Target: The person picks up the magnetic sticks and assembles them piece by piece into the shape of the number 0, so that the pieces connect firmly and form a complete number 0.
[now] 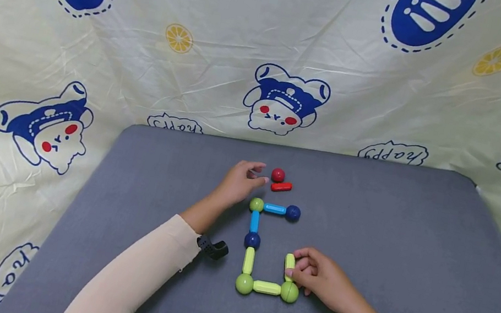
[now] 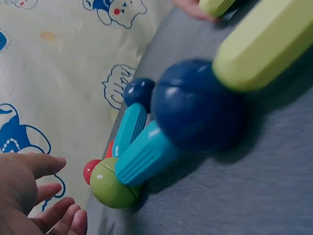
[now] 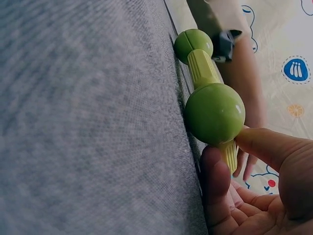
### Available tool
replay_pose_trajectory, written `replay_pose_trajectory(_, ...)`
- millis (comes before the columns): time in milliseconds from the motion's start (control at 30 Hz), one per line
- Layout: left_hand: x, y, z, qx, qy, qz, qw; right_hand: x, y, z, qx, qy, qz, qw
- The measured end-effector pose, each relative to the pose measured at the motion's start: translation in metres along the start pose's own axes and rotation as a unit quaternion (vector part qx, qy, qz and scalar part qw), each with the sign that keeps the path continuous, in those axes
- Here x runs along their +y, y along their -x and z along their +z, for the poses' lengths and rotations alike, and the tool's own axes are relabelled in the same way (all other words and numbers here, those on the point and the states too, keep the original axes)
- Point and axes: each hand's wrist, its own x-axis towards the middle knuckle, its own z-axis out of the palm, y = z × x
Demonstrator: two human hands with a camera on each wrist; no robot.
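Note:
My right hand (image 1: 321, 276) pinches a light-green rod (image 1: 289, 264) between thumb and fingers, its lower end against a green ball (image 1: 290, 292). From that ball a joined chain runs along another light-green rod (image 1: 266, 288) to a second green ball (image 1: 245, 283). It continues up a light-green rod (image 1: 249, 261), a dark blue ball (image 1: 252, 240), a blue rod (image 1: 254, 221) and a green ball (image 1: 256, 204), then right along a blue rod (image 1: 275, 209) to a dark blue ball (image 1: 293, 213). My left hand (image 1: 239, 181), fingers loosely bent, hovers left of a red ball (image 1: 278, 175) and red rod (image 1: 281, 186), holding nothing.
The pieces lie on a grey cloth-covered table (image 1: 393, 232). Behind it hangs a pale printed sheet (image 1: 212, 88). Dark bands (image 1: 213, 248) sit at both wrists, over light sleeves.

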Motion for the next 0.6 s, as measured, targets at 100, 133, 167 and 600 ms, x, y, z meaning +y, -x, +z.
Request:
replay_pose_trajectory(100, 0.002, -0.011, 0.004, -0.016, -0.008, -0.007, 0.9998, 0.000, 0.001, 0.000, 0.003, 0.005, 0.003, 1.000)
replay_pose_trajectory(133, 0.003, -0.014, 0.005, -0.022, -0.008, -0.010, 0.9997, 0.000, 0.001, 0.000, 0.004, 0.006, 0.005, 1.000)
replay_pose_trajectory(167, 0.005, -0.017, 0.006, -0.029, -0.007, -0.012, 0.9995, 0.000, 0.001, 0.000, 0.005, 0.009, 0.006, 1.000)
replay_pose_trajectory(600, 0.012, -0.033, 0.023, -0.053, -0.060, -0.023, 0.9966, 0.000, 0.008, 0.000, -0.001, -0.005, 0.004, 1.000)
